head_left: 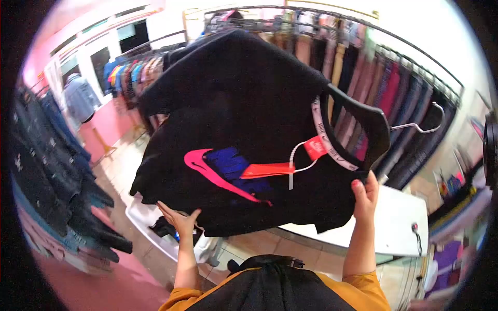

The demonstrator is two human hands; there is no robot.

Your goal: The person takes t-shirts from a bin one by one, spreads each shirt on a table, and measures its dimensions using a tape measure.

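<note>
A black T-shirt (228, 119) on a black hanger (363, 111) is spread sideways in front of me, collar to the right. Its chest has a pink and blue swoosh print, and a red tag (270, 170) hangs by a white string from the neck label. My right hand (365, 197) grips the shirt at the shoulder beside the hanger's end, thumb in front. At the lower left edge, my left hand (180, 222) holds the cloth, with thumb and forefinger spread and the other fingers hidden. The metal hook (428, 122) points right.
A rack of hanging trousers (384, 98) runs along the back wall. Dark garments (57, 166) hang close on my left. Below the shirt are a white bin (137, 217) with dark cloth inside and a white table (399, 212). A denim jacket (80, 98) hangs by the far-left doors.
</note>
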